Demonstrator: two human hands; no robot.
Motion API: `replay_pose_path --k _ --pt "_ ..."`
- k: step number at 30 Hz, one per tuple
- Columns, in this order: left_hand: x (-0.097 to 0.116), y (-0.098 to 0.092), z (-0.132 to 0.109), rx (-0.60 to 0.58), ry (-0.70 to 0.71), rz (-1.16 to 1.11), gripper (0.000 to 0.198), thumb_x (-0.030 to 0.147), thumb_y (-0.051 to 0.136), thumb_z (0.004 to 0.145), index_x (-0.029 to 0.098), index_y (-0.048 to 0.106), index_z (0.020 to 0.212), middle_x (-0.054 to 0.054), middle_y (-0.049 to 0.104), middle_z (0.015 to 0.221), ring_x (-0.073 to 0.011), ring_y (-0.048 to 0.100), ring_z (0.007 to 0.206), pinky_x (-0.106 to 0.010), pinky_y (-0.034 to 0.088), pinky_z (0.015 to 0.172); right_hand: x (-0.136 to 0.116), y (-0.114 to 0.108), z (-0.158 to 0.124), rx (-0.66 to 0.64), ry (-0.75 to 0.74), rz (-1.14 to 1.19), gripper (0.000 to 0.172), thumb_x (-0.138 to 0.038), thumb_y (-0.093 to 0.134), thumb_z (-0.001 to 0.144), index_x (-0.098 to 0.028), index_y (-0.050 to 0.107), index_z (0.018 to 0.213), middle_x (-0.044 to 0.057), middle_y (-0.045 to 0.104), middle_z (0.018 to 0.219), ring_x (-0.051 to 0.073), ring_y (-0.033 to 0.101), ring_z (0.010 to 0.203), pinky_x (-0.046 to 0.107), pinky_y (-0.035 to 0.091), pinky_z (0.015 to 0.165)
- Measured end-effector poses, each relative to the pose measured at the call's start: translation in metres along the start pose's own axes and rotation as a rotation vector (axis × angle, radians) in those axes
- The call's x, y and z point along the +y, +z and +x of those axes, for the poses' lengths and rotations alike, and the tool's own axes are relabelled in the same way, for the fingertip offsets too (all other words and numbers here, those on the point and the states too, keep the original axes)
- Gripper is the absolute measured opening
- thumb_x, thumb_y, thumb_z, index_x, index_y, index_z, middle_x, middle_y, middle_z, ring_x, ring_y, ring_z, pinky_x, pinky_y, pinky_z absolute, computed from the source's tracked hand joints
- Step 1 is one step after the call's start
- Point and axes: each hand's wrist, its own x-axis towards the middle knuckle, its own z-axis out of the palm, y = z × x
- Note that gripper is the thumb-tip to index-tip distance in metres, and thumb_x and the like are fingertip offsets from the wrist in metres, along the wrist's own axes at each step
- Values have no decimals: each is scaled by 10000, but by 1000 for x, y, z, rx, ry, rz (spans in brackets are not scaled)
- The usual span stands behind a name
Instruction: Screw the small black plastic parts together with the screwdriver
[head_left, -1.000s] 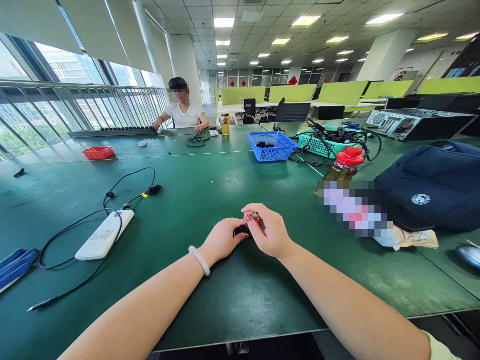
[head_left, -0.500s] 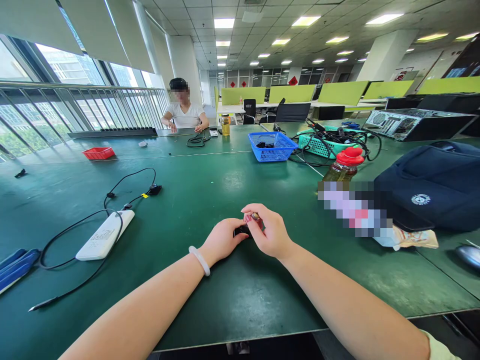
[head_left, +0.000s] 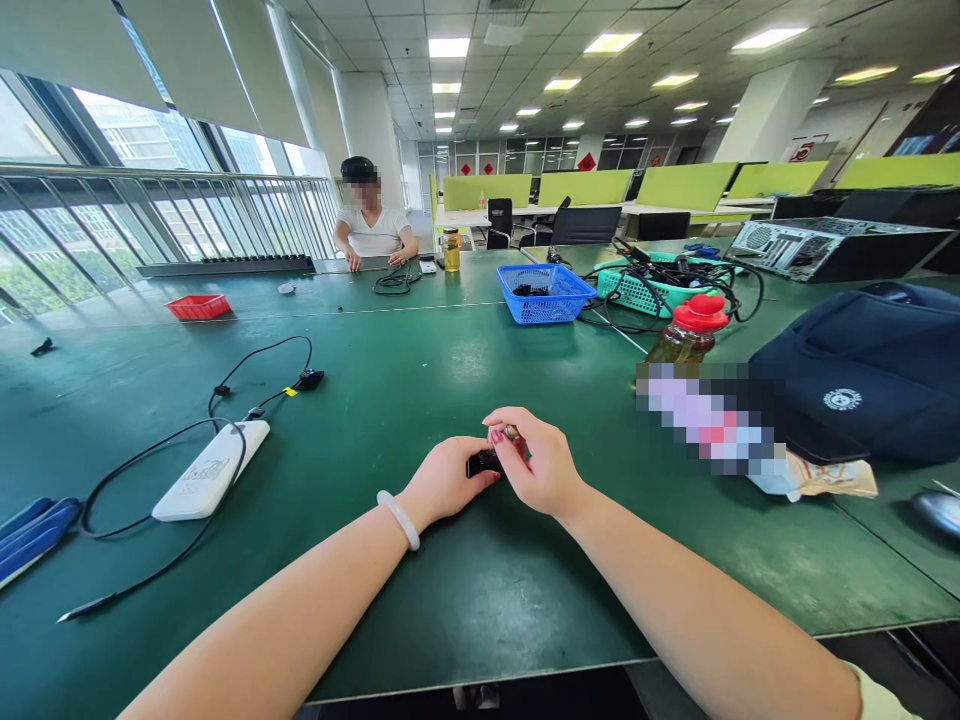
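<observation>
Close together over the green table (head_left: 480, 590), my two hands meet at a small black part (head_left: 484, 462). My left hand (head_left: 448, 478), with a pale bangle at the wrist, is closed around that part, pressing thumb and fingers on it. My right hand (head_left: 541, 462) is closed in a pinch just beside it. A small brassy, rounded end (head_left: 511, 432) shows between its fingers; the rest of that object is hidden, so its kind cannot be made out. Fingers cover most of the black part.
A white power bank (head_left: 210, 470) with black cables lies left, near blue gloves (head_left: 34, 535). Ahead stand a blue basket (head_left: 544, 295) and a green basket (head_left: 634, 290) of cables. A red-lidded bottle (head_left: 694, 325) and dark backpack (head_left: 862, 370) are right. A person (head_left: 371, 225) sits opposite.
My hands keep almost the same pose, with slightly more of the black part showing. Across the table, the person's hand has shifted slightly.
</observation>
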Motion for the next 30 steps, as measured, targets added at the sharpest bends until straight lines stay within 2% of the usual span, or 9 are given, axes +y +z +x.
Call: replay_pose_path --k 8,14,21,30 --pt "-4 2 0 -1 -11 57 235 203 685 799 214 684 1034 -26 723 990 -211 654 909 -327 496 837 -1 0 0 6 3 26 154 -203 461 926 -226 567 1034 -8 647 707 119 604 580 232 493 554" --pt "-3 -2 0 77 -95 132 262 194 684 806 228 697 1065 -34 724 1002 -225 646 946 -351 494 876 6 0 1 51 125 136 142 -225 471 945 -232 559 1056 13 668 813 125 627 642 254 527 612" --pt "-5 -4 -1 88 -157 170 285 191 693 790 224 703 1073 -59 713 997 -235 644 947 -367 497 888 12 0 3 9 228 246 173 -269 499 936 -229 548 1097 31 664 886 131 621 670 277 535 625" --pt "-8 -7 0 59 -187 192 338 205 698 786 237 681 1122 -62 699 995 -247 626 970 -382 501 893 8 2 3 -56 236 266 185 -335 502 942 -215 593 1050 29 657 825 128 588 621 273 508 597"
